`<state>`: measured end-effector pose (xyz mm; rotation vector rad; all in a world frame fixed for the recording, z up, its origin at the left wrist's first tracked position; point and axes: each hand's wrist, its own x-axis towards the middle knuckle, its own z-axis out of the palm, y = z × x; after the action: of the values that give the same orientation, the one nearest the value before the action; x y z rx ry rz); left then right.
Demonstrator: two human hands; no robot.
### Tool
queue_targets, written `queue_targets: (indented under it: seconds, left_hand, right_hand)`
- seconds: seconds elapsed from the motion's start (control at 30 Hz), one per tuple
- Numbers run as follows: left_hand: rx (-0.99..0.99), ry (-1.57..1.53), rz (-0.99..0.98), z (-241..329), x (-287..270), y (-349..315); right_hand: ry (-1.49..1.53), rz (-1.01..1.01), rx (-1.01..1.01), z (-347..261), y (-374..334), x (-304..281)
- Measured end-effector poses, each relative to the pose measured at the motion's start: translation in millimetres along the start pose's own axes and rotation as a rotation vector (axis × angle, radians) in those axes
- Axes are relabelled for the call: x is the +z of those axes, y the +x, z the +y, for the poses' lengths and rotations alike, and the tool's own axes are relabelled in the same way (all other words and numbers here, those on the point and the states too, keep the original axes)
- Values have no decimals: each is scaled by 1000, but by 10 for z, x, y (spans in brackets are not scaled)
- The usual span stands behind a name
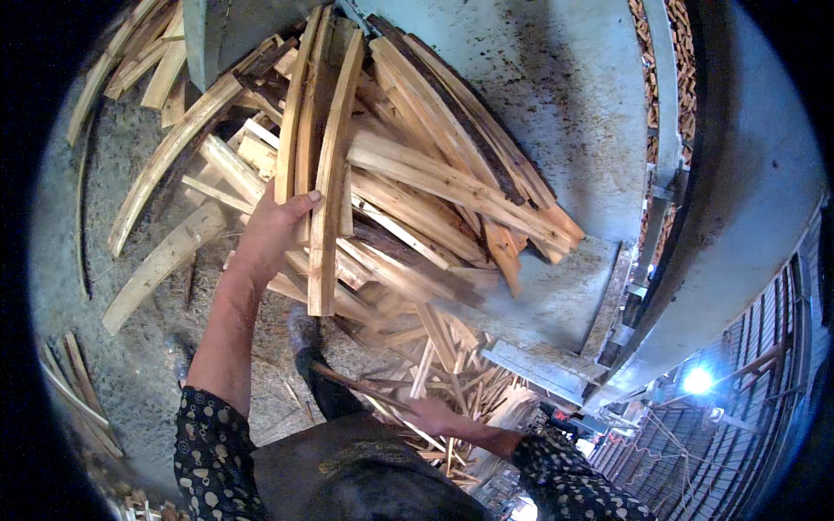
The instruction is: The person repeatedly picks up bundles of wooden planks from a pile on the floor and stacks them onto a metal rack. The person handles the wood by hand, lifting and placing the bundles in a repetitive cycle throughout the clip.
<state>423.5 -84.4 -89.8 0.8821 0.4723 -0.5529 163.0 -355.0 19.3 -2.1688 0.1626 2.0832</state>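
Observation:
My left hand is closed on long wooden slats near their lower ends, thumb across the front and fingers mostly hidden behind. Close beside the thumb stands another pale slat, its lower end free. Behind them lies a heap of rough slats, some with dark bark edges, leaning over a grey-blue metal surface. Lower down, near my body, my right hand is closed round a thin, brownish strip of wood, which slants up to the left. Motion blurs that hand somewhat.
More slats lean at the far left, and a curved piece lies on the concrete floor. Thin offcuts pile below the metal ledge. A grey-blue metal panel rises at right. A lamp glows lower right.

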Motion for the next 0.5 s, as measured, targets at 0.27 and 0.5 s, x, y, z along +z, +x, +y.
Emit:
queue_targets:
  seconds: [0.27, 0.5]
  left_hand:
    - [2, -42, -28, -22, 13, 19]
    - [-21, -94, -10, 26, 71, 6]
  right_hand:
    - [-526, 1098, -270, 215, -181, -2027]
    - [-744, 1145, -198, -88, 328, -3194]
